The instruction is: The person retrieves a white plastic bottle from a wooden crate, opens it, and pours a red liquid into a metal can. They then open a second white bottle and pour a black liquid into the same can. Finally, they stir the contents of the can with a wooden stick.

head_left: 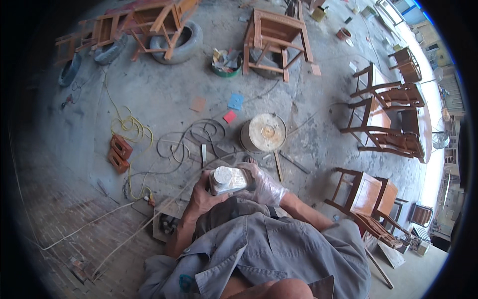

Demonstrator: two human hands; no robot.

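Observation:
I hold a silvery rectangular can (pixel 240 179) with a pale round cap in front of my waist. My left hand (pixel 201 197), bare, grips the capped end from the side and below. Wearing a clear plastic glove, my right hand (pixel 269 187) is closed around the other end, and part of the can is hidden behind it. Just beyond the can on the floor is a round bucket (pixel 260 133) with a stained pale lid.
Dark hose (pixel 172 144) and yellow cord (pixel 132 124) lie coiled ahead and left. Two bricks (pixel 119 149) sit beside the cord. Wooden chairs (pixel 368 192) line the right; an upturned stool-like frame (pixel 276 37) rests on a tyre ahead. A green-rimmed basin (pixel 226 70) holds scraps.

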